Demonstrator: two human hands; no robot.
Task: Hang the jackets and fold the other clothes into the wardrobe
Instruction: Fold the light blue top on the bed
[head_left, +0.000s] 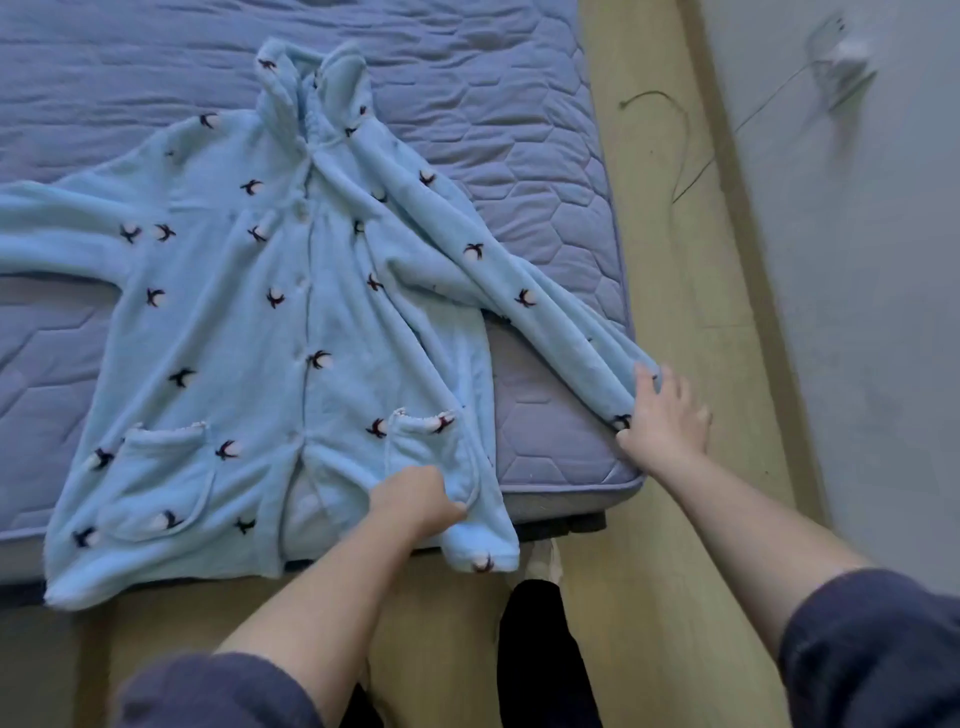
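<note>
While the left hand (415, 499) is clenching a bunch of fabric at the hem, just by the pocket (431, 441), the right hand (667, 415) is holding the cuff end of the sleeve (545, 301) btwn thumb and forefinger, w/ the other fingers spread loosely over it. Both hands are pulling outward, so the step in hand is prob. the spreading and flattening of the fleece jacket (291, 322) before it is folded or hung.

The garment is lying front up on the mattress (545, 156), placket shut down the middle. Its long axis is running from far to near, leaning a little left toward the hem. The collar (311, 88) is pointing away from the person; the hem is pointing at them and hanging over the near edge of the mattress. The held sleeve is slanting from the shoulder down to the near right corner, cuff reaching the mattress side edge. The other sleeve (52, 228) is stretching straight out left, its end out of view.

Next move, as I'm judging it: if it's getting folded, the right hand is going to need to carry that cuff back across the chest so the sleeve is lying along the body, while the left is keeping the hem pinned so the fleece isn't sliding off the edge. If it's counting as a jacket, it's needing a hanger instead, and no hanger or wardrobe is showing.
</note>
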